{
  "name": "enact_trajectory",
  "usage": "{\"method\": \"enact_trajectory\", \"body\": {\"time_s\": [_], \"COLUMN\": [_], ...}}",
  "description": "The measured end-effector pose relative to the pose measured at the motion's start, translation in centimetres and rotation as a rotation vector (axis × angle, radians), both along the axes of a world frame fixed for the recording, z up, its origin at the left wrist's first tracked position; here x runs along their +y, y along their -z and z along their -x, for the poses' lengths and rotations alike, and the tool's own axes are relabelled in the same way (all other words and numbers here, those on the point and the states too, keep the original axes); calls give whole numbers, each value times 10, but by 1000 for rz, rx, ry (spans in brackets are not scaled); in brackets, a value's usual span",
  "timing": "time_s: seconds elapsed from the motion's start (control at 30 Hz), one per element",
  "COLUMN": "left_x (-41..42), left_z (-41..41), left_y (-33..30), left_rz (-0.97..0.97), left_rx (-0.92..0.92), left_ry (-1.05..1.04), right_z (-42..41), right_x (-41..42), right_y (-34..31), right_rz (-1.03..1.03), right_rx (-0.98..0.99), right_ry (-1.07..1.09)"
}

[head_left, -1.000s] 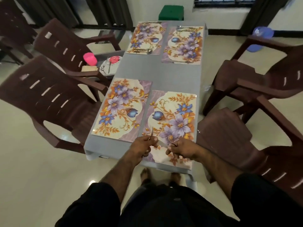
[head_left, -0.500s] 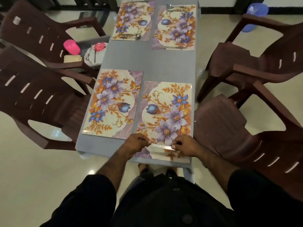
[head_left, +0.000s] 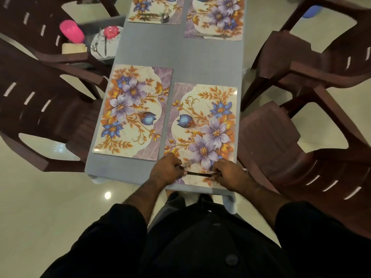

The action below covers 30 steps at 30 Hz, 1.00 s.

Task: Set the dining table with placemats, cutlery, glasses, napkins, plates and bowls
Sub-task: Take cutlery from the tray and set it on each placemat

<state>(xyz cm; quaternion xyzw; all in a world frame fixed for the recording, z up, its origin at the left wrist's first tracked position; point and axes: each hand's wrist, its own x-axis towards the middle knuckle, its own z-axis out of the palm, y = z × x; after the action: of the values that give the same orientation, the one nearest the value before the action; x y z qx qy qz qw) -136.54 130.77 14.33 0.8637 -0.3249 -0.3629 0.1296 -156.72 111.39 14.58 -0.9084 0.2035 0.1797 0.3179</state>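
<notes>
Two hands down at the near edge of the closest placemat point(head_left: 202, 125). Change vs 1 s back: both hands were raised a bit w/ cutlery between them, fork upright in the left; now lowered onto the mat, so this setting's cutlery is about laid. Left hand point(head_left: 167, 171) has fingers curled round the fork point(head_left: 186, 163), tines poking out up-right of its knuckles. Right hand point(head_left: 228, 173) pinches one end of the knife point(head_left: 198, 173), which lies flat on the mat between the two hands, other end at the left fingertips. Can't tell if a spoon is there too.

Counts: 4 placemats on the grey tabletop point(head_left: 200, 57) — closest one under the hands, second mat point(head_left: 132, 111) just left-ahead of the left hand and bare, 2 far mats point(head_left: 216, 19) well ahead. Far-left one carries a cutlery set point(head_left: 154, 16); far-right one's cutlery is cut off by frame. 4 brown chairs point(head_left: 291, 141), 2 per side. Supply plate point(head_left: 106, 42) w/ spare cutlery and pink cup point(head_left: 71, 31) far left-ahead of the left hand.

Judgement: second mat's cutlery next; glasses, napkins, plates, bowls not yet out.
</notes>
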Motion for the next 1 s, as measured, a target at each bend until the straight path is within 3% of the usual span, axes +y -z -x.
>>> {"method": "enact_trajectory", "body": {"time_s": [1.0], "left_x": [11], "left_z": [-8], "left_y": [-1], "left_rz": [-105], "left_rx": [-21], "left_ry": [56], "right_z": [-15], "right_x": [-2], "right_y": [-6], "right_rz": [5], "right_rx": [174], "right_ry": [-11]}}
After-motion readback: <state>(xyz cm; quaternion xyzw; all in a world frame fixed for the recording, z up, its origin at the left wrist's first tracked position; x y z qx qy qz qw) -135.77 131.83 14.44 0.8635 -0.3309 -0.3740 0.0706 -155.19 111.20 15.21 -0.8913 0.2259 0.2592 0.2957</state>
